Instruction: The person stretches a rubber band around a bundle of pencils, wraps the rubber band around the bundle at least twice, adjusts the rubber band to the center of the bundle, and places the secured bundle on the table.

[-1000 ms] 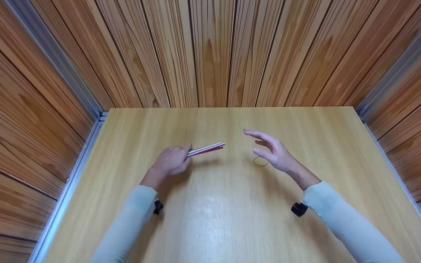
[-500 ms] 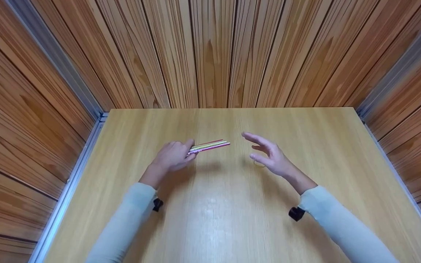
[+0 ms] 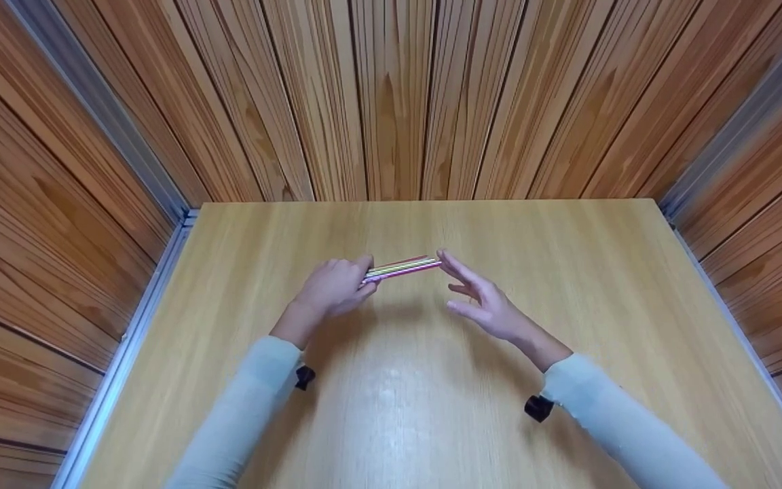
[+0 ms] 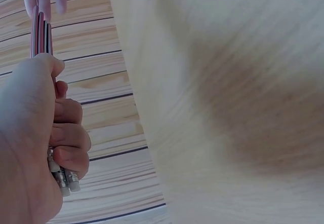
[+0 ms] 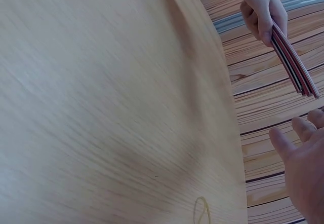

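Observation:
My left hand (image 3: 333,285) grips a bundle of several pencils (image 3: 404,267), held above the table and pointing right. Their eraser ends (image 4: 68,181) stick out below the curled fingers in the left wrist view. My right hand (image 3: 489,305) is held out with fingers extended, its fingertips right at the far tips of the pencils in the head view. In the right wrist view a small gap shows between those pencil tips (image 5: 306,93) and the right hand (image 5: 306,168). A thin yellow rubber band (image 5: 201,211) lies on the table below the right hand, mostly hidden in the head view.
The wooden table (image 3: 391,407) stretches beneath both arms. Wood-panelled walls (image 3: 391,102) stand behind it and at both sides, with a metal rail (image 3: 126,339) along the left edge. Small black wrist cameras (image 3: 538,408) hang at the sleeves.
The left hand has moved right and turned, so the pencils fan out more and show yellow and red. The right hand has come left and slightly nearer, its fingertips reaching the pencil tips.

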Motion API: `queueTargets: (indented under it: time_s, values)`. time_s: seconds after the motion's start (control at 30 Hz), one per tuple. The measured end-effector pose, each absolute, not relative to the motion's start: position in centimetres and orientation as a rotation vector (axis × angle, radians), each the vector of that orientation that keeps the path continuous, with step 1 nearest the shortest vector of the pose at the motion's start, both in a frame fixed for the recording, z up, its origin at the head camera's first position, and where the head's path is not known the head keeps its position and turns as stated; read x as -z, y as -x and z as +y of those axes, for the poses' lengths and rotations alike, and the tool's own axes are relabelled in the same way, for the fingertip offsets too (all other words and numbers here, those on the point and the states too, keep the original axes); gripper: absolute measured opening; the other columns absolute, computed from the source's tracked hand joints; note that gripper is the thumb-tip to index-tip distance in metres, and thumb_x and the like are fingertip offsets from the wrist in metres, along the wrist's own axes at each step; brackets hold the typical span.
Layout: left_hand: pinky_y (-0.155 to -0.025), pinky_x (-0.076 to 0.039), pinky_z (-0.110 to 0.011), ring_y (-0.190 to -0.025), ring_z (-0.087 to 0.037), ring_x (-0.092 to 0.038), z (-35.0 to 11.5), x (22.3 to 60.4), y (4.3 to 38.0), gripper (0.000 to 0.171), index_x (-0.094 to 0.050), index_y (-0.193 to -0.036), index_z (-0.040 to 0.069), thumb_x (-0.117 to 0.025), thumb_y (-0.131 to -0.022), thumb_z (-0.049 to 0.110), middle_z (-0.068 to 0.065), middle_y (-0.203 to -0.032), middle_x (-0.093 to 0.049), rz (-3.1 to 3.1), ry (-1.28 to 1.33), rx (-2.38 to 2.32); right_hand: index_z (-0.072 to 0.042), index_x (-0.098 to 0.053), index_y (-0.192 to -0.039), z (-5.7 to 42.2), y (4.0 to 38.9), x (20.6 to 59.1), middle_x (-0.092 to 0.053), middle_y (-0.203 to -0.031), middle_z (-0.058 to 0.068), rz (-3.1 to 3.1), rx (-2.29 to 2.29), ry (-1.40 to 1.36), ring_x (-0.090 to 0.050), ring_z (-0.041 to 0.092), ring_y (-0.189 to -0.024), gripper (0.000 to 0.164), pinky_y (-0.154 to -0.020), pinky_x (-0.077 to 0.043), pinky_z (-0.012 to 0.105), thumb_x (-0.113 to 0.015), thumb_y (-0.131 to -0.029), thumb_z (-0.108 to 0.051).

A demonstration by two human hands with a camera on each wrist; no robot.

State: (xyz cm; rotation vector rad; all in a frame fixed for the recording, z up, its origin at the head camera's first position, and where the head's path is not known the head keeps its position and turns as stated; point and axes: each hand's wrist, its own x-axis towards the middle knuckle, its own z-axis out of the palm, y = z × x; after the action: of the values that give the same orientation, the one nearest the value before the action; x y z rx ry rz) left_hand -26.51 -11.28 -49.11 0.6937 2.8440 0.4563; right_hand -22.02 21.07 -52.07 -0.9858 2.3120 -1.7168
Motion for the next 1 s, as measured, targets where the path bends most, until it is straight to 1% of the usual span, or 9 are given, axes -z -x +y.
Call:
queueTargets:
  time_s: [0.1,0.23,0.33,0.43,0.57,0.67,0.8,0.87,1.0]
  values:
    - [-0.069,-0.041,-0.034,-0.078,-0.023,-0.056,-11.0,49.0,26.4,0.031,-0.06,-0.131,0.011,-0.062,-0.116,0.038,-0.006,-0.09,-0.061,2.869,-0.745,-0.438,0.007,-0.015,-0.176,20.7,21.9,52.0,-0.018,-0.185,0.03,2.293,1.714,0.983,-0.026,0.049,-0.17,0.084,-0.131,-0.04,0.058,-0.064,-0.109,0.0]
    - [-0.068,-0.04,-0.034,-0.077,-0.022,-0.054,-10.8,49.0,26.4,0.029,-0.06,-0.127,0.01,-0.062,-0.115,0.036,-0.005,-0.088,-0.06,2.921,-0.793,-0.385,0.006,-0.011,-0.176,20.3,21.8,52.2,-0.013,-0.186,0.029,2.267,1.702,0.978,-0.022,0.051,-0.172,0.086,-0.131,-0.037,0.062,-0.065,-0.11,-0.003]
    - [-0.068,-0.039,-0.034,-0.076,-0.022,-0.054,-10.7,49.0,26.4,0.028,-0.061,-0.126,0.01,-0.063,-0.115,0.035,-0.005,-0.087,-0.059,2.924,-0.788,-0.382,0.005,-0.009,-0.177,20.1,21.8,52.4,-0.01,-0.187,0.028,2.257,1.689,0.972,-0.019,0.05,-0.173,0.087,-0.131,-0.036,0.064,-0.065,-0.111,-0.006]
    - [-0.069,-0.04,-0.034,-0.077,-0.022,-0.055,-10.5,48.9,26.3,0.028,-0.06,-0.129,0.011,-0.064,-0.115,0.035,-0.005,-0.088,-0.059,2.898,-0.773,-0.414,0.005,-0.008,-0.177,20.0,21.6,52.6,-0.006,-0.187,0.028,2.268,1.678,0.982,-0.016,0.05,-0.173,0.088,-0.13,-0.036,0.063,-0.065,-0.111,-0.006]
    - [-0.07,-0.042,-0.034,-0.079,-0.024,-0.058,-10.2,48.8,26.3,0.027,-0.059,-0.13,0.012,-0.063,-0.116,0.035,-0.007,-0.091,-0.062,2.873,-0.779,-0.434,0.005,-0.002,-0.176,19.9,21.4,52.7,0.002,-0.188,0.026,2.266,1.643,1.004,-0.01,0.05,-0.174,0.092,-0.131,-0.034,0.062,-0.066,-0.111,-0.006]
    - [-0.071,-0.042,-0.035,-0.081,-0.024,-0.058,-10.1,48.9,26.3,0.026,-0.06,-0.129,0.013,-0.063,-0.116,0.035,-0.007,-0.093,-0.063,2.867,-0.773,-0.427,0.005,-0.001,-0.176,20.0,21.3,52.7,0.003,-0.188,0.025,2.262,1.625,1.01,-0.008,0.049,-0.175,0.094,-0.132,-0.032,0.062,-0.067,-0.111,-0.006]
    - [-0.072,-0.043,-0.035,-0.082,-0.024,-0.058,-10.0,49.0,26.2,0.026,-0.061,-0.129,0.014,-0.064,-0.115,0.036,-0.006,-0.093,-0.063,2.859,-0.747,-0.418,0.004,-0.004,-0.177,20.3,21.3,52.6,-0.003,-0.188,0.026,2.292,1.643,1.011,-0.011,0.051,-0.174,0.093,-0.13,-0.034,0.07,-0.068,-0.11,-0.006]
    - [-0.072,-0.043,-0.035,-0.082,-0.024,-0.059,-9.9,49.0,26.1,0.027,-0.061,-0.129,0.013,-0.065,-0.115,0.036,-0.006,-0.093,-0.063,2.857,-0.755,-0.413,0.004,-0.004,-0.177,20.3,21.4,52.6,-0.004,-0.188,0.026,2.302,1.649,1.016,-0.012,0.052,-0.174,0.093,-0.128,-0.034,0.073,-0.067,-0.11,-0.006]
    - [-0.071,-0.043,-0.034,-0.081,-0.024,-0.059,-9.6,48.8,26.1,0.028,-0.061,-0.129,0.012,-0.063,-0.116,0.036,-0.007,-0.093,-0.062,2.85,-0.806,-0.4,0.002,0.005,-0.178,20.2,21.3,52.5,0.006,-0.189,0.024,2.272,1.633,1.012,-0.008,0.051,-0.175,0.098,-0.13,-0.033,0.073,-0.067,-0.111,-0.009]
